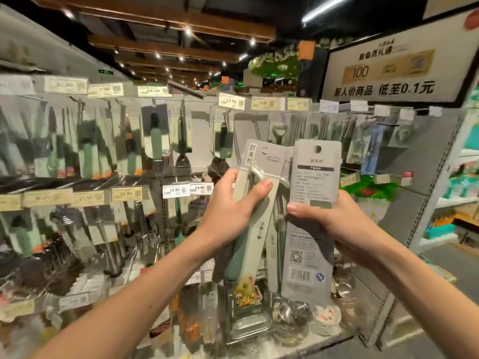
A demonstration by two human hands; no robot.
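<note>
I hold two carded kitchen tools up in front of a shop's hanging display. My left hand (230,211) grips a pale card with a green-handled peeler (248,244), front side towards me, tilted to the right. My right hand (334,224) grips a grey card (311,229) by its edge, thumb on the face, showing its printed back with a barcode and a QR code. A third, similar card (274,255) shows between the two; which hand holds it I cannot tell.
Pegboard hooks (166,141) carry several packaged spatulas, knives and tools, with price tags (176,190) on rails. A white promotional sign (388,71) hangs upper right. Metal items (293,312) lie on the bottom shelf. An aisle with shelves (456,198) opens at the right.
</note>
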